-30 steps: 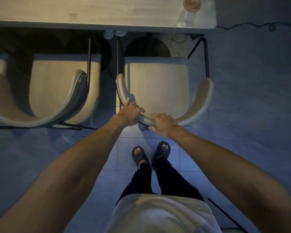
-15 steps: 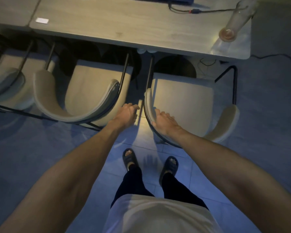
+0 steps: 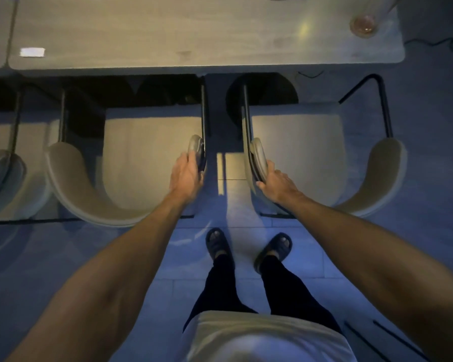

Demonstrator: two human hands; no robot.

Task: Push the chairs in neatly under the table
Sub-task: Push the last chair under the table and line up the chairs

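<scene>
Pushing step: left hand [image 3: 186, 176] clamps backrest tip of centre beige curved-back chair [image 3: 147, 158], right hand [image 3: 275, 182] clamps right beige curved-back chair [image 3: 298, 152]; seats mid-frame, short of pale wooden table [image 3: 194, 35] above. Next: push both evenly.

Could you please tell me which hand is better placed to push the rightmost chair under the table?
Right. The right hand holds the rightmost chair by its backrest end, while the left hand holds the neighbouring chair instead.
</scene>
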